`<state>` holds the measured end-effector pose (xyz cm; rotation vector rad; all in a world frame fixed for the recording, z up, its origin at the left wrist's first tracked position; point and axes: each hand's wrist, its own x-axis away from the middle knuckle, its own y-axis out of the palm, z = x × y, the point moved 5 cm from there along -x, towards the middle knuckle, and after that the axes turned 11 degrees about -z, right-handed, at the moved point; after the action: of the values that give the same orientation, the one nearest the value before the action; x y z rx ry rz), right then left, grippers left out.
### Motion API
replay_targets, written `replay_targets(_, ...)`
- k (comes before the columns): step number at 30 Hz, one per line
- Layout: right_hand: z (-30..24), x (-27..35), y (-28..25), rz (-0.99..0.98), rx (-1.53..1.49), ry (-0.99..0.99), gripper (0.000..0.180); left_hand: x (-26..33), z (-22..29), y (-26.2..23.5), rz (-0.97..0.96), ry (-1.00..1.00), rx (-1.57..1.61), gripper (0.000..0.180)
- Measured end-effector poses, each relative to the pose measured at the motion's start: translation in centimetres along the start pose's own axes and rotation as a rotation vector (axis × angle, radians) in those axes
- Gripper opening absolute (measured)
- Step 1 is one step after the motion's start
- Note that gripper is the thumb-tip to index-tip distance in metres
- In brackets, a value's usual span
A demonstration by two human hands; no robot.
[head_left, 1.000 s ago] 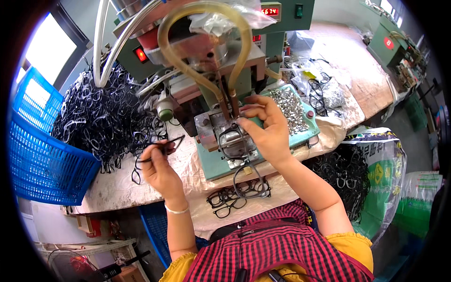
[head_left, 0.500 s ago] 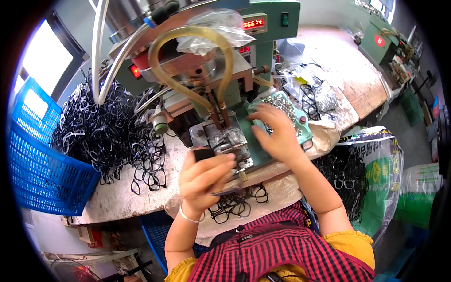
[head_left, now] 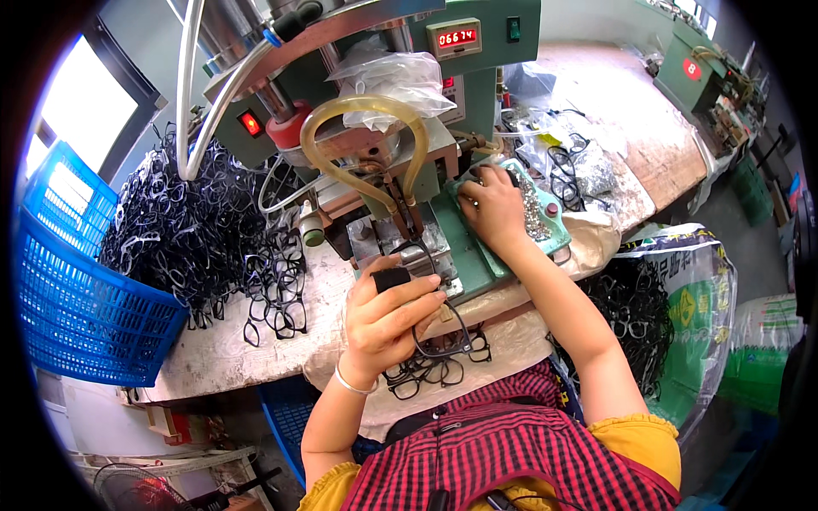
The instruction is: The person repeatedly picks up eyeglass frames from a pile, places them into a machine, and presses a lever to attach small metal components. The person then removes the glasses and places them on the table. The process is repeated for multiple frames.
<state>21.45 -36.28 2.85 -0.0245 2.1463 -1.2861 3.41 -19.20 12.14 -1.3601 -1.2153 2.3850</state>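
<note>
My left hand [head_left: 388,319] is raised in front of the green press machine [head_left: 383,128] and grips a black eyeglass frame [head_left: 430,328], which hangs down from my fingers. My right hand [head_left: 494,209] rests farther back on a green tray [head_left: 558,234] holding small metal parts, fingers bent down into them; whether it grips any is hidden. A yellowish hose [head_left: 362,136] loops over the machine's work area [head_left: 409,247].
A large heap of black eyeglass frames [head_left: 192,230] lies on the bench at left, beside a blue plastic basket [head_left: 64,289]. More frames [head_left: 426,366] lie at the bench's front edge. A sack of frames [head_left: 648,315] stands at right. Another green machine [head_left: 703,72] is far right.
My left hand picked a frame from the left pile, swung right and now holds it up before the machine. My right hand shifted back from the machine's fixture onto the parts tray.
</note>
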Motion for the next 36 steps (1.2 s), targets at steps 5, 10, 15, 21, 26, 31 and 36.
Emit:
replay_targets(5, 0.3, 2.0, -0.9, -0.032, 0.119, -0.008, 0.021, 5.8, 1.7, -2.3, 0.024, -0.189, -0.198, 0.024)
replay_targets(10, 6.7, 7.9, -3.5, 0.222, -0.887, 0.447, 0.010, 17.5, -2.6, -9.6, 0.544, -0.785, -0.365, 0.015)
replay_targets(15, 6.2, 5.5, -0.6, 0.335, -1.222, 0.429, 0.011, 17.2, -8.0, -13.7, 0.446, -0.854, -0.538, 0.013)
replay_targets(21, 2.5, 3.2, -1.5, 0.232, -1.128, 0.348, 0.013, 16.2, -15.1, -9.3, 0.136, -1.110, -0.957, 0.023)
replay_targets(26, 4.6, 7.9, -4.1, 0.150, -0.810, 0.417, 0.014, 22.8, -19.2, -5.9, 0.132, -1.218, -0.900, 0.023)
replay_targets(31, 2.9, 9.5, -6.3, 0.078, -0.861, 0.404, 0.013, 19.5, -14.5, -10.0, 0.310, -0.946, -0.792, 0.011)
replay_targets(36, -6.1, 3.2, -8.7, 0.031, -0.741, -0.037, 0.016, 16.1, -15.5, -9.4, 0.589, -0.869, -0.250, 0.029)
